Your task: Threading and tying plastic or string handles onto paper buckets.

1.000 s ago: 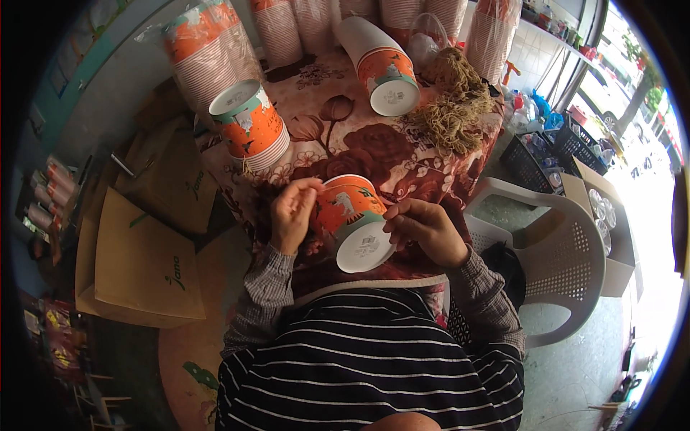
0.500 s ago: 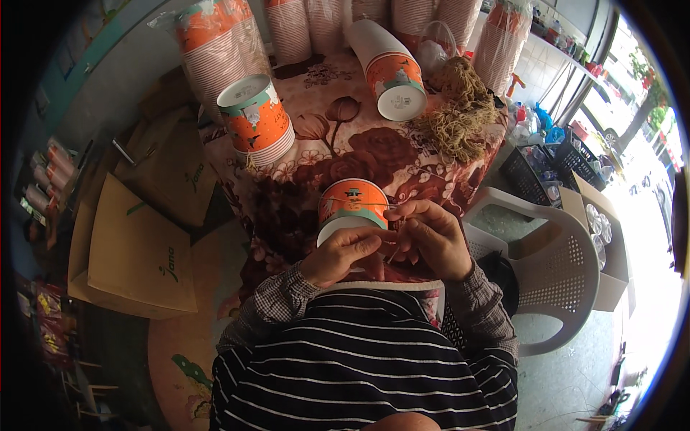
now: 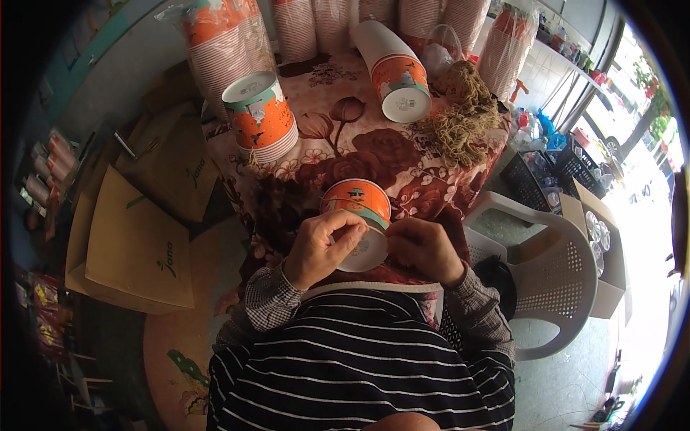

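Observation:
An orange paper cup stack [image 3: 357, 202] lies on its side at the near edge of the flowered table [image 3: 338, 154], its white bottom facing me. My left hand [image 3: 325, 246] is curled over the bottom rim, fingertips pinched on it. My right hand [image 3: 424, 248] presses the cup's right side, fingers closed, and may pinch a thin string; I cannot tell. An upturned stack of orange cups [image 3: 259, 117] stands at the table's left. Another long cup stack [image 3: 393, 73] lies at the back.
A tangle of tan twine [image 3: 463, 122] lies at the table's right. Wrapped cup stacks [image 3: 223, 43] line the back. Flat cardboard boxes [image 3: 136, 244] lean at the left. A white plastic chair [image 3: 553, 280] and a box of clear lids [image 3: 600, 237] stand at the right.
My left hand moved from the cup's left side across its white bottom. The cup shifted slightly toward me. The right hand stayed by the cup's right side.

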